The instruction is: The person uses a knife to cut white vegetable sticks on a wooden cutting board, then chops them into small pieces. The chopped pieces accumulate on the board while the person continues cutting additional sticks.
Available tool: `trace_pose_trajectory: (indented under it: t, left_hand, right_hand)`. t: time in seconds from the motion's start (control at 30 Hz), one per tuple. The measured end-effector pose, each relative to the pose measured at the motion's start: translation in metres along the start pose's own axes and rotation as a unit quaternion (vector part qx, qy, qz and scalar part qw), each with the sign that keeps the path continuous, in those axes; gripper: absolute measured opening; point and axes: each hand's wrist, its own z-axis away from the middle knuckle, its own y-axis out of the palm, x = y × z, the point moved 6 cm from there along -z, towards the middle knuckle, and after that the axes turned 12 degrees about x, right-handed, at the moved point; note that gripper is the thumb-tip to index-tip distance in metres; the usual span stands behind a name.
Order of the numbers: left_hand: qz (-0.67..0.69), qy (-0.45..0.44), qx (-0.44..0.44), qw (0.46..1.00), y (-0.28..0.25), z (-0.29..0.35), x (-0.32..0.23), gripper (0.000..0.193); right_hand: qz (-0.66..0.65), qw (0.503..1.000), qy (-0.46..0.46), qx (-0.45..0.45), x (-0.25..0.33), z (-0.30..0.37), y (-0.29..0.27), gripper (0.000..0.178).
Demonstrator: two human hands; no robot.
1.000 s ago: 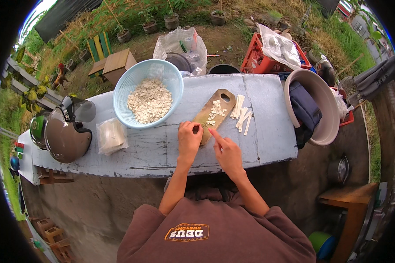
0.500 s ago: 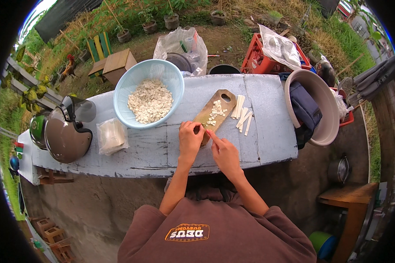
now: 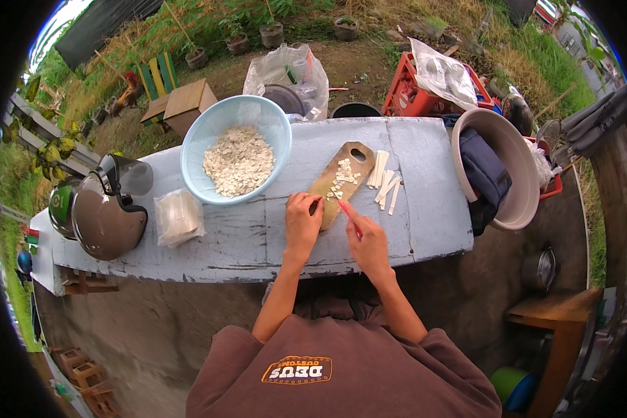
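Chopping is under way at the pale blue table [image 3: 258, 240], outdoors by a grassy yard. The left hand [image 3: 303, 221] is curled down on the near end of the wooden cutting board [image 3: 340, 182], fingertips bunched as if pinning a piece too small for me to make out. The right hand [image 3: 366, 240] is clenched around a red-handled knife [image 3: 348, 212], its tip angled toward the board close beside the left fingers. Small white cut pieces [image 3: 341, 177] lie scattered along the middle of the board, and a loose bundle of white strips [image 3: 384, 182] waits just beside its right edge, on the table. A light blue basket bowl [image 3: 202, 143] heaped with similar pale chips stands to the left of the board, well apart from a brown helmet [image 3: 104, 216] and a small clear plastic bag [image 3: 177, 217]. A beige basin [image 3: 515, 157] holding dark cloth sits at the far right end. I judge the slicing partway done; the next cut calls for keeping the left fingertips clear of the blade.
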Motion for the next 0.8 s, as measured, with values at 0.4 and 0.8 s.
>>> trace_pose_trajectory:
  t: [0.4,0.8]
  left_hand:
    - [-0.152,0.166,0.138,0.964,0.042,-0.035,-0.022,0.064]
    - [-0.147,0.243,0.174,0.943,0.086,-0.107,-0.038,0.032]
  right_hand:
    - [-0.022,0.995,0.0,-0.095,-0.034,0.007,-0.05,0.045]
    - [0.006,0.985,0.003,-0.172,-0.067,0.01,-0.081,0.043]
